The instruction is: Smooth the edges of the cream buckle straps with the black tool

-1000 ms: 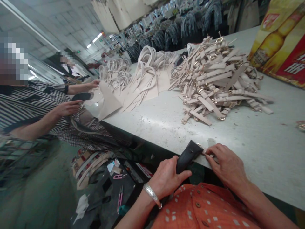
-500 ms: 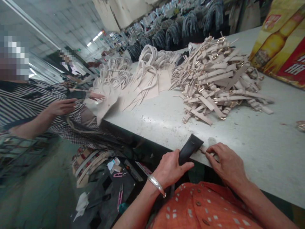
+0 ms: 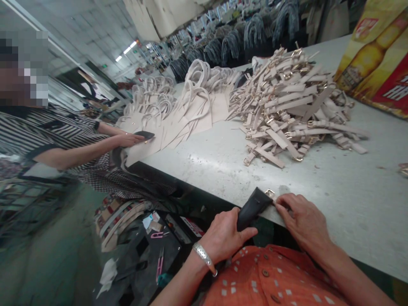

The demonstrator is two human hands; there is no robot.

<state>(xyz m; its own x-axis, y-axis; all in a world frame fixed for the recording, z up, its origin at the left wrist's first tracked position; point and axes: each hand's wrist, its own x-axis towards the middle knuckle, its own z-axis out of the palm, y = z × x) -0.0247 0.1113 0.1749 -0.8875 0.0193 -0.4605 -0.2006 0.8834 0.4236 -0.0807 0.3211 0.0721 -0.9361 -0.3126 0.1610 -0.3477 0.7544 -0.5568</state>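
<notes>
My left hand is closed around a black wedge-shaped tool at the near edge of the white table. My right hand lies just to the right of it, fingers pinched on a small beige strap piece with a gold buckle that pokes out beside the tool's tip. Most of the strap is hidden under my fingers. I wear an orange dotted top and a silver bracelet on the left wrist.
A big heap of beige buckled straps lies mid-table, with beige bag panels and handles further left. A red and yellow box stands at the right. A person in stripes works at the left. Clutter lies under the table.
The striped person's hand with a dark tool has come down onto the beige panels. My hands have barely shifted; the gold buckle now shows beside my tool's tip.
</notes>
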